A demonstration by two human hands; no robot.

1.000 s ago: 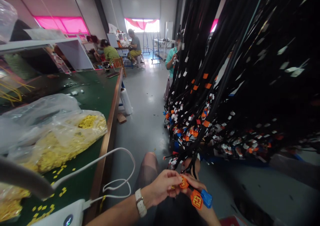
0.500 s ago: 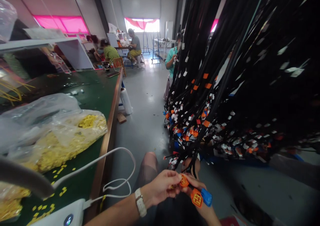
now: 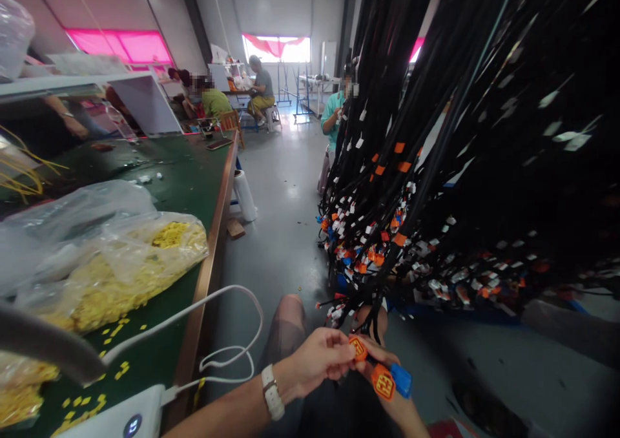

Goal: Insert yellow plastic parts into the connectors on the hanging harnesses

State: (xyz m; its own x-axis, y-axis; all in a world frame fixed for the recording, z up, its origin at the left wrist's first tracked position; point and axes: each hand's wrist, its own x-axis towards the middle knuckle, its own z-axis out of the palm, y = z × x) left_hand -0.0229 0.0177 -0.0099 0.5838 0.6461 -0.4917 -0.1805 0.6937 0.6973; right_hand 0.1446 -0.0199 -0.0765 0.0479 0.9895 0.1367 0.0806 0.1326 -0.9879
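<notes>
Sits in a grey-walled workshop (image 3: 281, 5) between dense black wire harnesses (image 3: 387, 134) on the right and, on the left, a green tabletop (image 3: 194, 173) bearing a plastic bag (image 3: 130, 234) of yellow pieces (image 3: 106, 289). Has the right grip (image 3: 380, 354) curled around an upper orange connector (image 3: 359, 349) low over the lap (image 3: 317, 418), with a glossy blue connector (image 3: 402, 380) and a lower orange connector (image 3: 383, 384) side by side just below; shows bold yellow patterning in both angular orange faces. Pinches the left grip (image 3: 317, 360) closed at the upper one's rim, cannot tell on what.
</notes>
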